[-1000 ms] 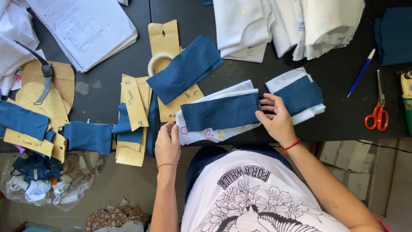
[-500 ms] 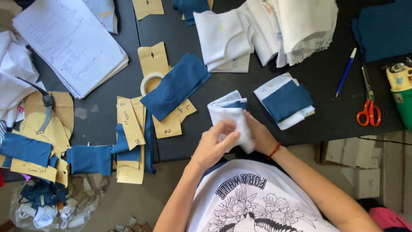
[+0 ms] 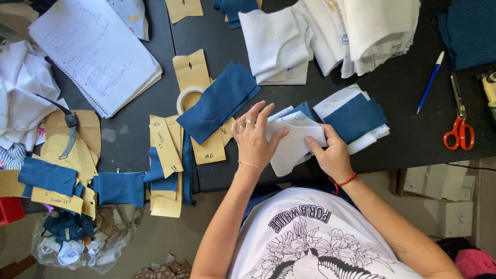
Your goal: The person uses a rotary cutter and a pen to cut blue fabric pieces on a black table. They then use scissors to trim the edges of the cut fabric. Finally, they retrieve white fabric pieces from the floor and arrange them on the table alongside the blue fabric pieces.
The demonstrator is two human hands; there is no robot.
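Both of my hands hold a folded white fabric piece point(image 3: 293, 146) with a blue layer showing at its top, near the front edge of the black table point(image 3: 408, 139). My left hand point(image 3: 254, 138) presses on its left side with fingers spread. My right hand point(image 3: 330, 153) pinches its right edge. Just right of it lies a small stack of blue and white fabric pieces point(image 3: 355, 118). To the left, a blue fabric piece point(image 3: 219, 102) lies over tan paper patterns point(image 3: 194, 77) and a tape roll point(image 3: 187, 96).
A spiral notebook point(image 3: 95, 49) lies at upper left, white fabric piles point(image 3: 330, 36) at the top. A blue pen point(image 3: 430, 81) and orange-handled scissors point(image 3: 458, 121) lie at right. More paper patterns and blue pieces point(image 3: 121, 187) hang off the left front edge. Cardboard boxes point(image 3: 442, 194) stand below.
The long blue and white piece that lay flat has been folded up. My hands have set it down on the table and my left hand now spreads over it.
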